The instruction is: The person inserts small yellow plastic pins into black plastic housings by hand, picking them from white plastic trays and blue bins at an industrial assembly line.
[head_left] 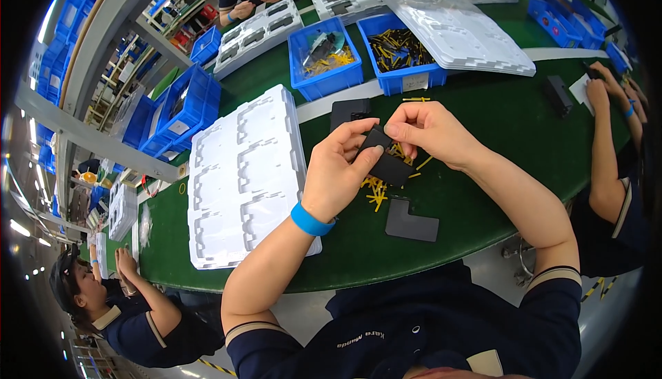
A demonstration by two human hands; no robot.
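My left hand (336, 172) grips a black L-shaped plastic part (392, 169), its thumb lying across the upper arm. At the part's upper right edge, my right hand (439, 133) is closed in a pinch; whatever sits between thumb and forefinger is too hidden to name. Small yellow strips (376, 190) lie in a loose heap under and around the held part. Nearer to me, a second black L-shaped part (412, 220) rests flat on the green table. Beyond my left fingers is another black part (349, 111), partly covered by the hand.
A white moulded tray (222, 165) lies left of my hands on the green table (483, 222). Farther off stand a blue bin (325, 84) of bagged pieces and a blue bin (414, 80) of yellow-and-black strips. A tilted white tray (476, 38) overhangs the latter. Co-workers sit left, right and opposite.
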